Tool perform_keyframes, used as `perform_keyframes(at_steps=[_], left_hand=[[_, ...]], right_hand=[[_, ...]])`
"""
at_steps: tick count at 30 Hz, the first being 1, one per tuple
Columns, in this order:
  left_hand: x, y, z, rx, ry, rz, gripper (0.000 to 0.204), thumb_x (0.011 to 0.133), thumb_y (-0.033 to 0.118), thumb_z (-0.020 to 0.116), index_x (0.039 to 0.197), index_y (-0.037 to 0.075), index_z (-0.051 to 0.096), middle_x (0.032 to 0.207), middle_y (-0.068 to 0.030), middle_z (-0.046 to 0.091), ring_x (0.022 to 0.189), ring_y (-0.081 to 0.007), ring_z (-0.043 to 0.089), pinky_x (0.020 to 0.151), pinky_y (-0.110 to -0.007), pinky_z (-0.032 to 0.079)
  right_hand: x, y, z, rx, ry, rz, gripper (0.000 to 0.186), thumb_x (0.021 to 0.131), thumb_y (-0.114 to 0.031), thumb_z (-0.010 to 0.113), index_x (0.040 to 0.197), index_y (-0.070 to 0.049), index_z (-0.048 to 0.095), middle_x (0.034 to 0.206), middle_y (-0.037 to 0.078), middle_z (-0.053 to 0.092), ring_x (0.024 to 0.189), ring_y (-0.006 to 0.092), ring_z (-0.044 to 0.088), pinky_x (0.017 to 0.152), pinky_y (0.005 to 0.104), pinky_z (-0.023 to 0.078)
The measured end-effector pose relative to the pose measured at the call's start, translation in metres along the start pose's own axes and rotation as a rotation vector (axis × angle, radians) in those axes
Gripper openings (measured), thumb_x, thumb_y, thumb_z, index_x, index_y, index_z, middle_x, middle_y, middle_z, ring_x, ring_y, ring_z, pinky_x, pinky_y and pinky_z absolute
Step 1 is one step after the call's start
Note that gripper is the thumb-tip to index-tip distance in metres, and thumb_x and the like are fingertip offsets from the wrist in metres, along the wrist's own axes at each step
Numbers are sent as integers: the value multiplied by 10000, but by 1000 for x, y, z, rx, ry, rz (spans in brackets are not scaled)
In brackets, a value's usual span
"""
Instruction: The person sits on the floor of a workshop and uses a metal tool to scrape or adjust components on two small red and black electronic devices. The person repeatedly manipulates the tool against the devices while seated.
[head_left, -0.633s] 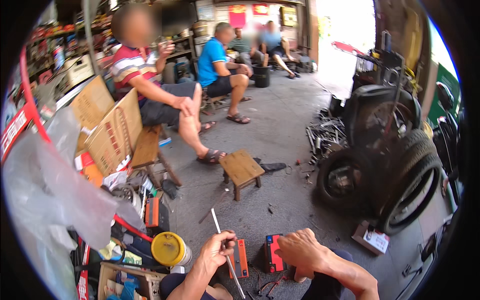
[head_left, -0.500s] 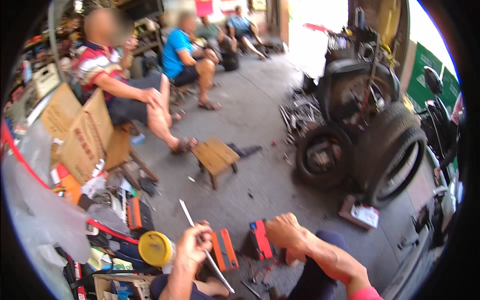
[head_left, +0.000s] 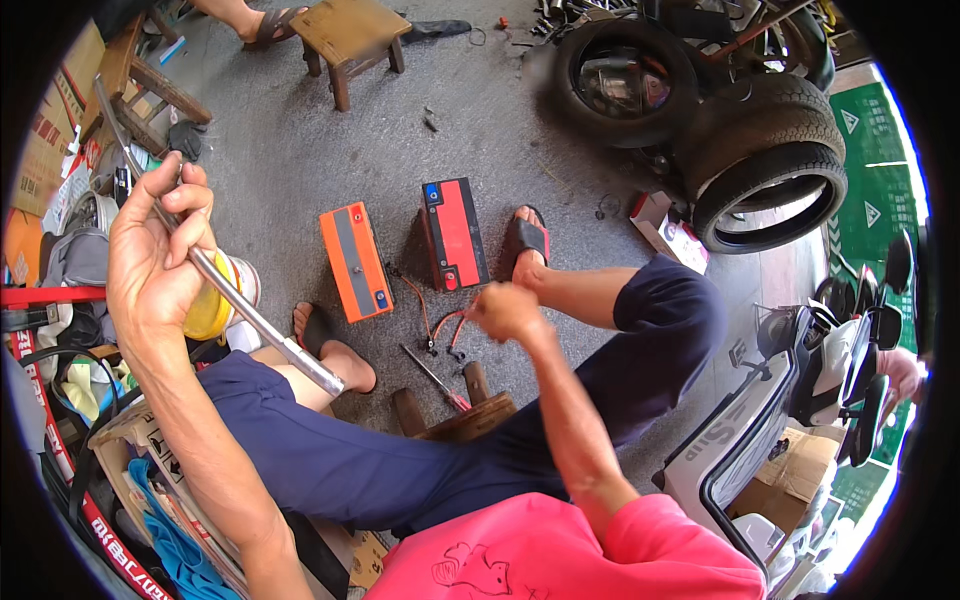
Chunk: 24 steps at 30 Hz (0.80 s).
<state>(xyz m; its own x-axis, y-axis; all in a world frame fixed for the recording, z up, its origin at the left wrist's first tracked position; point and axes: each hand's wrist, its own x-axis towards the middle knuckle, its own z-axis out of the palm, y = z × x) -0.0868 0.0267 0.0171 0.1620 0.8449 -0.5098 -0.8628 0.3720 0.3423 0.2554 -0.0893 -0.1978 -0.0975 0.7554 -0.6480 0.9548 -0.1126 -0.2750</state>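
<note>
Grey concrete floor (head_left: 400, 130) now fills the view where, a moment ago, seated people and the far side of the workshop showed; the head has tipped down onto the work. Stacked black tyres (head_left: 765, 170) lie at the upper right, a white scooter (head_left: 790, 420) at the right edge, a wooden stool (head_left: 350, 30) at the top. Between the person's sandalled feet lie two batteries: an orange battery (head_left: 355, 262) and, just beside it, a red-and-black battery (head_left: 455, 232). Red wires (head_left: 440, 325) run from them toward the right hand (head_left: 505, 310), which has come off the red-and-black case and now pinches the wire ends, grip closed on them. The left hand (head_left: 150, 260) has risen well above the floor, grip clamped round a long metal rod (head_left: 215, 270) held slanting. A screwdriver (head_left: 435, 378) lies below the wires. I judge the attention has shifted from the cases to the leads.
</note>
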Motion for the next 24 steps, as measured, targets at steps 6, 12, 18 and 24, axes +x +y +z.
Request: perform_keyframes(at_steps=[6, 12, 18, 24], left_hand=[[-2, 7, -7, 7, -23, -3, 148, 924, 52, 603, 1025, -50, 567, 927, -129, 554, 675, -89, 490, 345, -192, 230], [-4, -3, -10, 37, 19, 26, 174, 926, 49, 590, 1072, -45, 577, 950, -146, 557, 674, -96, 498, 339, -194, 243], [-14, -1, -15, -6, -62, -15, 227, 980, 101, 512, 1130, -64, 551, 969, -164, 544, 676, -107, 493, 357, -209, 245], [-12, 0, -14, -26, -49, -3, 245, 975, 111, 517, 1141, -66, 553, 996, -154, 536, 684, -103, 490, 370, -214, 238]], right_hand=[[7, -13, 132, -50, -297, -1, 263, 753, -165, 593, 948, -38, 716, 1026, 200, 690, 986, 344, 671, 850, 446, 538], [46, -41, 147, 80, -194, -94, 266, 794, -124, 555, 1005, -47, 698, 1114, 194, 663, 1046, 331, 653, 852, 438, 539], [63, -34, 164, 85, -126, -173, 256, 784, -98, 567, 999, -20, 680, 1284, 204, 505, 1118, 355, 600, 866, 447, 530], [77, -32, 176, -3, -48, -153, 252, 803, -120, 549, 987, -12, 682, 1190, 219, 580, 1014, 349, 646, 833, 430, 540]])
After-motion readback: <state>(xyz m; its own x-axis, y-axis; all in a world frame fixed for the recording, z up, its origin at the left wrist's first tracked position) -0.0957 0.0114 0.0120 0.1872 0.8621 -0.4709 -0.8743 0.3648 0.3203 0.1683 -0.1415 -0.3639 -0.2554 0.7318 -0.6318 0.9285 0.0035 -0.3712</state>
